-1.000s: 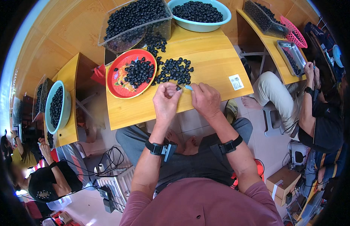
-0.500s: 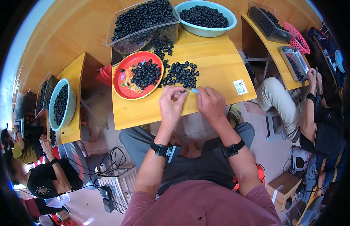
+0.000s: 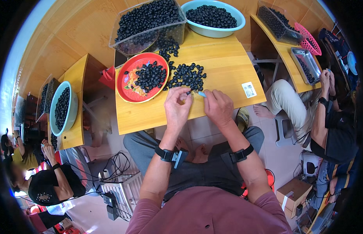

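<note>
Over the front edge of the yellow table (image 3: 224, 74), my left hand (image 3: 176, 106) pinches a small dark round bead (image 3: 188, 93) between thumb and fingertips. Close beside it, my right hand (image 3: 220, 107) is closed on a thin tool with a light-blue handle (image 3: 202, 94). The tool's tip is too small to make out. Just beyond my fingers lies a loose pile of dark, bead-like pieces (image 3: 188, 77). To the left of the pile stands a red round tray (image 3: 126, 87) with a flower pattern, holding more of the same pieces.
A clear plastic bin (image 3: 181, 33) and a pale-blue basin (image 3: 240, 25), both full of dark pieces, stand at the far edge. Co-workers sit at tables on either side, with another blue basin (image 3: 74, 109) on the left. Black cables (image 3: 119, 165) run across a metal rack.
My left hand has tilted slightly, and the bead between its fingertips is a little apart from the tool. The right hand stays almost in place.
</note>
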A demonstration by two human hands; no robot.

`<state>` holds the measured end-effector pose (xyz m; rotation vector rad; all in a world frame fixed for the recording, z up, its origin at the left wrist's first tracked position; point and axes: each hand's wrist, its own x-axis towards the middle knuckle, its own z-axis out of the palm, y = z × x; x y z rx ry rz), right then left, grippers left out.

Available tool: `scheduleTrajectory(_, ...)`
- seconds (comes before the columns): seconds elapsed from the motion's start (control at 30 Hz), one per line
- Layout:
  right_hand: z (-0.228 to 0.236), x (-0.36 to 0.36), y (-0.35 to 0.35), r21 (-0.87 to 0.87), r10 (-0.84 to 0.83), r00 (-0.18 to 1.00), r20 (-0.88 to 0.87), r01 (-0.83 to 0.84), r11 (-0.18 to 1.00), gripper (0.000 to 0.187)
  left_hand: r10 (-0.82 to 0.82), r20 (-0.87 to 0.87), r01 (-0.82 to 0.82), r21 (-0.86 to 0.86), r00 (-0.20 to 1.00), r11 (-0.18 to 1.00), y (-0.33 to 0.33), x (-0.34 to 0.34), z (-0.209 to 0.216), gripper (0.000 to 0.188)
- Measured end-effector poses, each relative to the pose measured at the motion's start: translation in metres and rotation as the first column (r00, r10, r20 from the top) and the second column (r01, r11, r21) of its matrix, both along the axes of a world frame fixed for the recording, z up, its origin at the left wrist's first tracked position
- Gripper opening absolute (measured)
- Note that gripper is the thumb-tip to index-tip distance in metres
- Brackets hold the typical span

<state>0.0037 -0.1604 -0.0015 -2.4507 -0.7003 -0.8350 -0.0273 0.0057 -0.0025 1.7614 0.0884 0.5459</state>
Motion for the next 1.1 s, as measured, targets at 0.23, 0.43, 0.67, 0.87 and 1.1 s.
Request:
scheduleTrajectory(0.23, 0.0014, -0.0001, 0.0005, 0.001, 0.013, 1.000, 0.008, -0.013, 1.000, 0.011, 0.043, -0.039, -0.042, 0.019, 0.998, 0.999, -0.0038, -0.0008, 0.0006, 0.022)
scheduleTrajectory(0.43, 0.0029, -0.0013, -0.0013, -0.015, 0.037, 0.999, 0.000, -0.037, 0.999, 0.013, 0.010, -0.073, -0.008, 0.029, 0.997, 1.000, -0.0059, -0.0005, -0.0002, 0.030)
scheduleTrajectory(0.67, 0.0025, -0.0011, -0.0011, -0.007, 0.077, 0.997, 0.005, -0.077, 0.997, 0.013, 0.010, -0.046, -0.009, 0.035, 0.999, 0.999, -0.0085, -0.0028, 0.0037, 0.035)
scheduleTrajectory(0.87, 0.0024, -0.0010, -0.0014, -0.017, 0.079, 0.997, -0.015, -0.079, 0.997, 0.013, 0.006, -0.028, -0.003, 0.104, 1.000, 0.995, -0.0080, -0.0035, 0.0054, 0.033)
scheduleTrajectory(1.1, 0.0009, 0.0010, -0.0009, 0.019, 0.065, 0.997, -0.035, -0.065, 0.998, 0.013, -0.056, -0.056, 0.050, -0.112, 0.997, 0.992, -0.0046, 0.0007, -0.0040, 0.027)
